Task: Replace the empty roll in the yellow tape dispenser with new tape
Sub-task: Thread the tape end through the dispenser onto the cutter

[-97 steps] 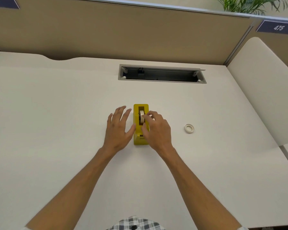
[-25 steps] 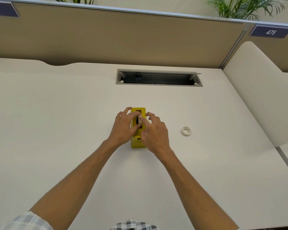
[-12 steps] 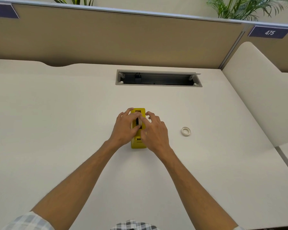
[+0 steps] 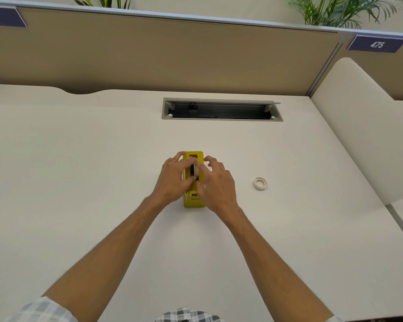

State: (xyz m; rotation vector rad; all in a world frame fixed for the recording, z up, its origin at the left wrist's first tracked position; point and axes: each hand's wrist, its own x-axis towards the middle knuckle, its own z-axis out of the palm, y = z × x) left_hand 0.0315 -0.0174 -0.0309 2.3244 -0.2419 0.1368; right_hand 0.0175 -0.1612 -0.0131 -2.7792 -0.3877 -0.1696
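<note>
The yellow tape dispenser [image 4: 194,201] stands in the middle of the desk, its long side pointing away from me. A white roll [image 4: 194,170] sits on edge in its top slot, mostly hidden by fingers. My left hand [image 4: 172,181] curls over the dispenser from the left, with thumb and forefinger around the roll. From the right, my right hand [image 4: 217,185] pinches the same roll with forefinger and thumb, its other fingers spread. A second white tape ring [image 4: 260,183] lies flat on the desk to the right, apart from both hands.
An open cable tray slot [image 4: 221,110] is cut into the desk [image 4: 79,182] behind the dispenser. A tan partition wall [image 4: 172,54] closes the back, and a cream side panel [image 4: 358,126] rises on the right. Plants show above the partition.
3.9 s ago my left hand lay flat beside the dispenser; it now grips the roll. Over the last second both hands stayed on the roll with only slight finger shifts.
</note>
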